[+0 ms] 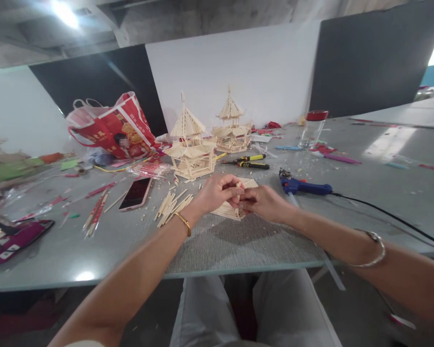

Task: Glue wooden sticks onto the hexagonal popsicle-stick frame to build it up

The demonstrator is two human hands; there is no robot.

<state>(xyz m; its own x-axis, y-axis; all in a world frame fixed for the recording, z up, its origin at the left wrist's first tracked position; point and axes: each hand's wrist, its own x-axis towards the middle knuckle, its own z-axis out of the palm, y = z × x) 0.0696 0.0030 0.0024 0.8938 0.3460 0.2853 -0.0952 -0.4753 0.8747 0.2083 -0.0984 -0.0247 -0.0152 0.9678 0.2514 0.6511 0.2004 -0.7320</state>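
My left hand [220, 190] and my right hand [264, 202] meet at the middle of the table, fingers pinched together. A short wooden stick [237, 211] stands upright between their fingertips, partly hidden by them. Just below lies a flat panel of wooden sticks [224, 210], half covered by my hands. To the left of it, several loose wooden sticks [171, 206] lie in a pile. Beyond my hands stand two pavilion models made of sticks, the nearer pavilion [192, 149] on the left and the farther pavilion [231, 127] behind it.
A blue glue gun [305, 187] with a black cord lies at right. Yellow-black pliers [251, 165] rest past my hands. A phone [135, 193], a red bag [117, 127] and a purple pouch [18, 241] are at left. A red-lidded jar [312, 130] stands back right.
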